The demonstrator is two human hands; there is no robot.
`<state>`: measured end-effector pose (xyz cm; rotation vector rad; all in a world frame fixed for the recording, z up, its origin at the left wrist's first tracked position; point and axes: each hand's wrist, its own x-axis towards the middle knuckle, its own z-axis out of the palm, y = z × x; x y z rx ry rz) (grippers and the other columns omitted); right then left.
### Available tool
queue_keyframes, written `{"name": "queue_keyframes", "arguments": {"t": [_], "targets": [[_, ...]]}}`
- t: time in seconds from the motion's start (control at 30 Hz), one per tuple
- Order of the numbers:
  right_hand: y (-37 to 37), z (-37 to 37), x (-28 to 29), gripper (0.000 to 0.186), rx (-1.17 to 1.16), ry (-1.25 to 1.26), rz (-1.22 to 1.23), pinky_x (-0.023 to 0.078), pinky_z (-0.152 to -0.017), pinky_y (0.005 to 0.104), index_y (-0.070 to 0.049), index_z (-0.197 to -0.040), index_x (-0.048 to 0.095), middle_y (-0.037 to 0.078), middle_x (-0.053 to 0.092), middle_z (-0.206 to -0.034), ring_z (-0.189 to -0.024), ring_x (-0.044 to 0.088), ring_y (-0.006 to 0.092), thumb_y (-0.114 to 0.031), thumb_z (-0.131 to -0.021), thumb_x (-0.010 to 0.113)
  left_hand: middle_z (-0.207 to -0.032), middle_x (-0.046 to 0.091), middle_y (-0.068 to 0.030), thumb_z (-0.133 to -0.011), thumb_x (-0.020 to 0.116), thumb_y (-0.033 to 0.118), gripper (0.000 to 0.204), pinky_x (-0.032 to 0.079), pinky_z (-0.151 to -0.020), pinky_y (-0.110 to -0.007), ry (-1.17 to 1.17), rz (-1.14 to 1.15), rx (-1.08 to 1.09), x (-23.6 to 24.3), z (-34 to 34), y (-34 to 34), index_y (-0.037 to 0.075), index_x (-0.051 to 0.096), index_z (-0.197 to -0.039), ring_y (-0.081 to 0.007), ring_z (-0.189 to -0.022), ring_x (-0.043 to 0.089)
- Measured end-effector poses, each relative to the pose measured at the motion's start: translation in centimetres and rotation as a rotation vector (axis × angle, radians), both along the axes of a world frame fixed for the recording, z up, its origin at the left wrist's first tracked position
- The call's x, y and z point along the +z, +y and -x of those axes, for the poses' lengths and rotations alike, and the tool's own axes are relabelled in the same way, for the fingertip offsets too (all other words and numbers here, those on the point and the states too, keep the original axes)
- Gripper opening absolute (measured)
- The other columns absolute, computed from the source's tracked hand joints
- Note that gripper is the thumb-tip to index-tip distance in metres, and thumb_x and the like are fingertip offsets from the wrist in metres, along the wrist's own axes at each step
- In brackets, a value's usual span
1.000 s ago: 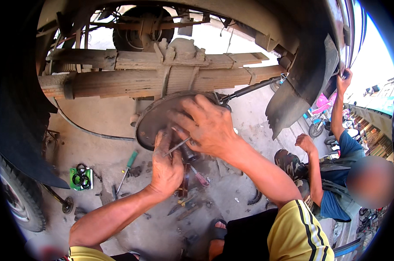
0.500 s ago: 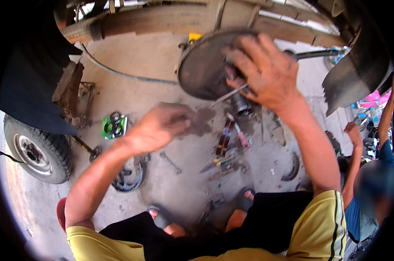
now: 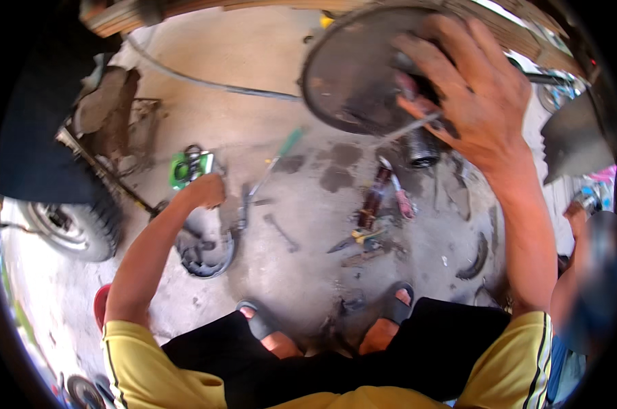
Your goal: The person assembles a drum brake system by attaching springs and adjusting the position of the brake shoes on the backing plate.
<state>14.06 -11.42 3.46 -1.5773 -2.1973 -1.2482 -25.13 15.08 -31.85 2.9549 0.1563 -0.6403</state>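
A large dark round plate point(image 3: 349, 75) on the axle fills the upper right. My right hand point(image 3: 475, 88) is bent round its centre, fingers curled. A thin metal rod point(image 3: 409, 131) is gripped in this hand and sticks out toward the lower left. The part beneath these fingers is mostly covered. On the left, my left hand point(image 3: 209, 191) is lowered beside a green package point(image 3: 180, 174) with black rings on top. Its fingers point away and are hidden. Below that hand a round metal drum point(image 3: 228, 262) rests on the floor with parts inside.
A green-handled screwdriver point(image 3: 289, 143) and a wrench point(image 3: 281, 233) lie on the concrete. Several tools lie around a brown strip point(image 3: 374, 198). A curved brake shoe point(image 3: 477, 258) lies at right. A wheel point(image 3: 83, 228) stands at left; another person point(image 3: 598, 273) is at right.
My left hand has moved left and down from mid-air to the green package. My right hand stays at the plate with the rod. The view has shifted, and the plate appears higher and further right.
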Motion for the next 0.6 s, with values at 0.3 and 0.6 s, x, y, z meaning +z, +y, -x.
{"name": "queue_keyframes", "arguments": {"t": [0.3, 0.6], "targets": [[3.3, -0.8, -3.0, 0.026, 0.295, 0.240, -0.144, 0.055, -0.057, 0.0278, -0.008, -0.101, 0.073, 0.006, 0.065, -0.108, -0.093, 0.066, 0.0217, -0.025, -0.082, 0.074, -0.097, 0.075, -0.0239, -0.089, 0.075, 0.035, 0.039, 0.055, -0.086, -0.048, -0.139, 0.660, 0.454, 1.3, -18.8, -14.3, -0.003, 0.075, -0.097, -0.0407, -0.095, 0.073], [2.5, -0.3, -2.8, 0.012, 0.141, 0.075, -0.283, 0.059, -0.058, 0.0297, -0.011, -0.070, 0.077, -0.003, 0.071, -0.096, -0.094, 0.065, 0.0176, -0.021, -0.074, 0.071, -0.132, 0.069, -0.0259, -0.087, 0.080, 0.048, 0.069, 0.048, -0.110, -0.044, -0.143, 0.572, 0.877, -1.6, -32.5, -22.9, 0.006, 0.063, -0.139, -0.0355, -0.126, 0.066]]}}
